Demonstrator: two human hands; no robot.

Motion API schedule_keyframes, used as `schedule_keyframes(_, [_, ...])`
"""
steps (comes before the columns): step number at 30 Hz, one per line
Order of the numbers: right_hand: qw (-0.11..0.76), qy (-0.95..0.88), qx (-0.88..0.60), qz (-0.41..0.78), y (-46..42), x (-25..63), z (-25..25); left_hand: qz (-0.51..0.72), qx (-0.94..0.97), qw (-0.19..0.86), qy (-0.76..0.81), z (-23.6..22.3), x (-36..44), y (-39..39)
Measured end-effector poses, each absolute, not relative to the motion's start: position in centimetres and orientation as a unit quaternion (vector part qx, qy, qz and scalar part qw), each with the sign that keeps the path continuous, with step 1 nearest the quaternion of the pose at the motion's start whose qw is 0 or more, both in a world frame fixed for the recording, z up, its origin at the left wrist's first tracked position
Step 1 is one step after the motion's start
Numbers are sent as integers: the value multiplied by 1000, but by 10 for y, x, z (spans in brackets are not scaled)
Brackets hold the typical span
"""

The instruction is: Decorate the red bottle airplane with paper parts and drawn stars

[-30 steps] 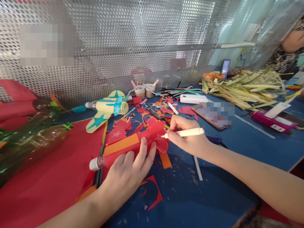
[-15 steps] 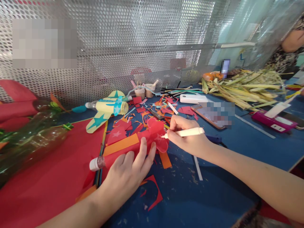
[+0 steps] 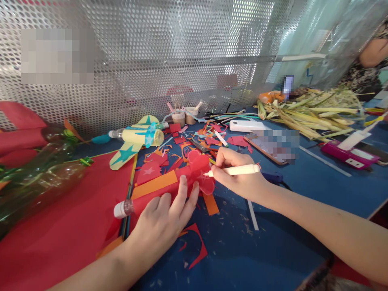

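Observation:
My left hand (image 3: 168, 214) lies over a small plastic bottle wrapped in red paper (image 3: 145, 202), its fingers holding it against the table. The bottle's white cap (image 3: 120, 210) points left, and an orange paper strip (image 3: 156, 184) lies along its side. At its right end is a red, petal-shaped paper piece (image 3: 198, 161) with a pale star-like mark. My right hand (image 3: 235, 171) pinches a white marker pen (image 3: 238, 170), whose tip meets the red petal piece. Beyond my left hand rests a yellow bottle plane (image 3: 138, 137) with blue stars.
Red and orange paper scraps (image 3: 182, 147) and scissors (image 3: 198, 145) lie behind the hands. A phone (image 3: 269, 147) rests to the right. Large green plastic bottles (image 3: 51, 194) and red card (image 3: 75, 238) are on the left. Dry leaf strips (image 3: 315, 113) pile up before a perforated metal wall (image 3: 182, 48).
The marker tip has shifted slightly left across the red petal piece, with my right hand. My left hand and the bottle stay almost in place.

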State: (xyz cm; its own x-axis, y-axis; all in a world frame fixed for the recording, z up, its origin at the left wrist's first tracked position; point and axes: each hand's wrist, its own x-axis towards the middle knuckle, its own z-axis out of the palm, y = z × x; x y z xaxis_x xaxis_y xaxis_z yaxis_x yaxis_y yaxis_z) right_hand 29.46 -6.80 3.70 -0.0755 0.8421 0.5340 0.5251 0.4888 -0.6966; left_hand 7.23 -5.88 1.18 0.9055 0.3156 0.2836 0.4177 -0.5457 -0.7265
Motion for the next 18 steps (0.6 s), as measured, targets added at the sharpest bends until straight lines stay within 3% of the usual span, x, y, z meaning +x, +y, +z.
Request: schedule_keyframes(18, [489, -713, -474, 167, -68, 295, 37, -71, -878, 425, -207, 11, 72, -57])
